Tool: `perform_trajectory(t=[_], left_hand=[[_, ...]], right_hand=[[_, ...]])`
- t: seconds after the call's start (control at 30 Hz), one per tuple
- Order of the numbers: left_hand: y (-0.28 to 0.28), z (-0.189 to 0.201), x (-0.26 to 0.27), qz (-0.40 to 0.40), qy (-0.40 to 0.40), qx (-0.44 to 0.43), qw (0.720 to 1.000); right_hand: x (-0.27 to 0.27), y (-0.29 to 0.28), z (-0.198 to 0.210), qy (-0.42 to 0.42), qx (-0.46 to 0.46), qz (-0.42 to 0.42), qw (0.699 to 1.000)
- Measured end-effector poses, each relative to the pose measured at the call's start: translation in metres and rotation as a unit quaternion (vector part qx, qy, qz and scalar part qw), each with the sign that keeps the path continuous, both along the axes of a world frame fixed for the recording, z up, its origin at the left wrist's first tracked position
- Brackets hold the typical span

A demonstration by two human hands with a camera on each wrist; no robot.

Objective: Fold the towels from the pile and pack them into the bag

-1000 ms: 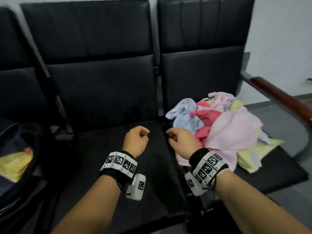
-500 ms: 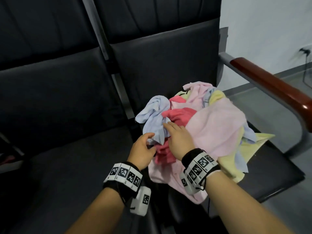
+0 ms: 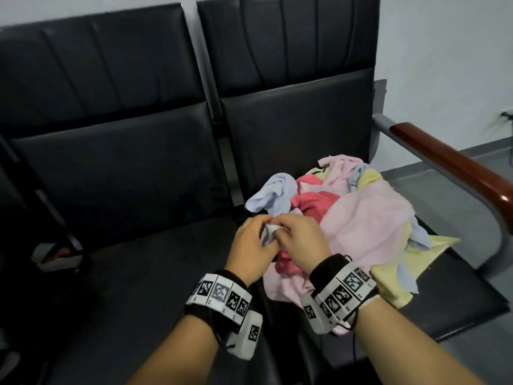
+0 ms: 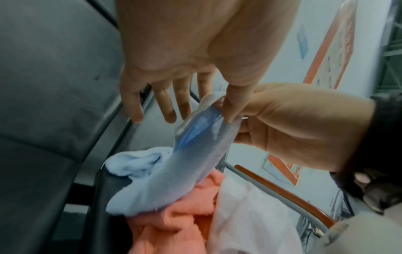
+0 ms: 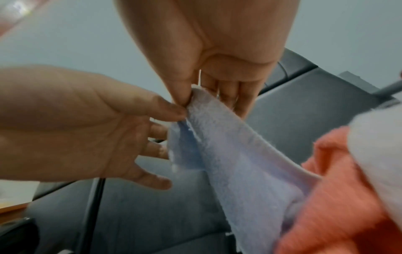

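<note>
Your two hands pinch one blue towel (image 4: 187, 173).
Left hand (image 3: 251, 247) and right hand (image 3: 304, 240) pull its edge off the pile (image 3: 361, 226).

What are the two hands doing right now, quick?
Left hand: pinches a corner of the light blue terry towel.
Right hand: pinches the same towel corner, beside the left.

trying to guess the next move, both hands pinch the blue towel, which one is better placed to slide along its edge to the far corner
Probably the right. Both the left hand and right hand pinch one corner of the blue towel, and the rest of it trails toward the pile on the right hand's side. The left grip can simply hold.
</note>
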State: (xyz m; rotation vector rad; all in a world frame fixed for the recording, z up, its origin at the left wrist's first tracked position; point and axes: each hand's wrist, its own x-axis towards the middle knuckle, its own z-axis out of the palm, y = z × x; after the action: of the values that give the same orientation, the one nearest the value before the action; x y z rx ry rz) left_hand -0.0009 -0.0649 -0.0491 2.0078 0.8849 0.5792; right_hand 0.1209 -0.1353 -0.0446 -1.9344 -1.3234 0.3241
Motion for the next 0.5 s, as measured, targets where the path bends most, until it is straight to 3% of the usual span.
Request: perform_trajectory(t=[0.3,0.4,0.5], left_hand=[[-0.025,0.074,-0.089,-0.018,-0.079,0.104,0.991],[-0.027,0.086,-0.135,0.023,-0.112,0.132,0.985],[-0.03,0.09,-0.184,0.067,-0.129,0.162,0.976]], right_hand=[[-0.078,-0.03,0.077,-0.037,0.111,0.105,0.988],[-0.117,-0.035,0.081,-0.025,0.166,0.132,0.977],[-0.16,-0.039,0.061,-0.012,0.157,0.125,0.979]])
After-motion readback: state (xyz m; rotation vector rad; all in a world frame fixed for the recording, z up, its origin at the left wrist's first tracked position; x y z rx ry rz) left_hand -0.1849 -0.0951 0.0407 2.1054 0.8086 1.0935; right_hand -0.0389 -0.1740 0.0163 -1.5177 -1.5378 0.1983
